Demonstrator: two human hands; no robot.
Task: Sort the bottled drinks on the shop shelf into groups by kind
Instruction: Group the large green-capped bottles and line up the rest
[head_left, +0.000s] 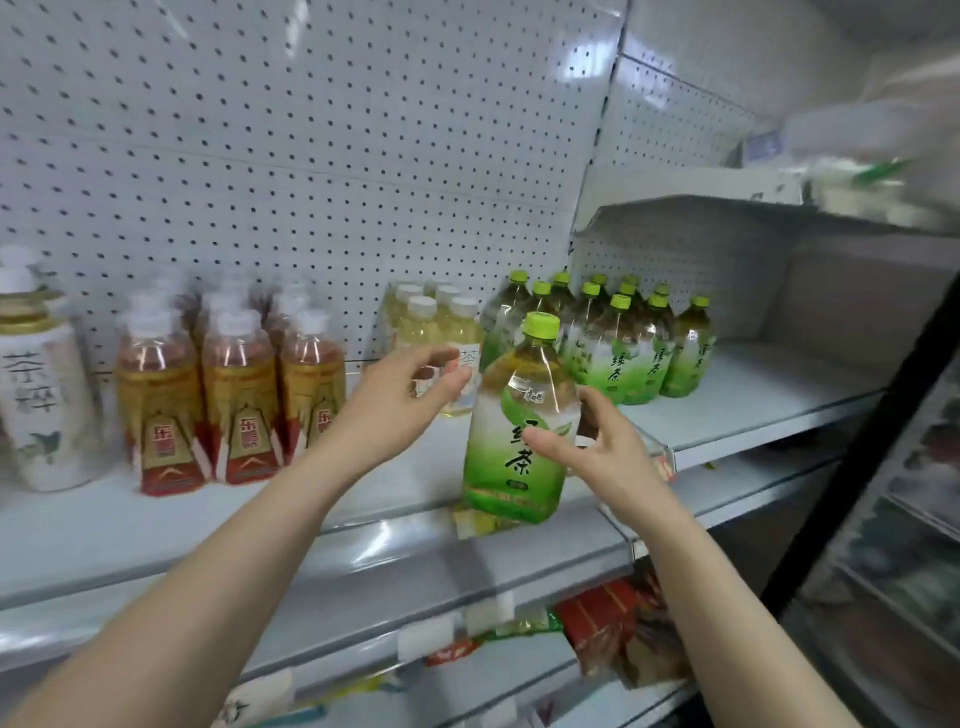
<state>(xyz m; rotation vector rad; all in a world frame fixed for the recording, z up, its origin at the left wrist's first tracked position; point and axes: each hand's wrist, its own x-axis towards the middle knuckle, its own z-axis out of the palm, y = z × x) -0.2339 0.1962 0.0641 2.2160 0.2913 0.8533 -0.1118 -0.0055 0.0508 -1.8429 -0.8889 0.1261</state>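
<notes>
A green tea bottle (511, 410) with a light green cap stands at the front edge of the white shelf (208, 525). My right hand (602, 447) wraps it from the right, thumb across the label and fingers behind. A group of several matching green tea bottles (634, 348) stands behind it to the right. My left hand (405, 400) hovers with fingers apart and holds nothing, just in front of a cluster of pale yellow tea bottles with white caps (431, 325). Further left are several gold-and-red labelled bottles (239, 400) and a tall white tea bottle (41, 400).
White pegboard (311, 156) backs the shelf. A higher shelf (727, 218) on the right overhangs the green tea group. Red snack packets (613, 623) lie on the shelf below. A dark frame (857, 441) with glass-fronted shelves behind it runs down the right side.
</notes>
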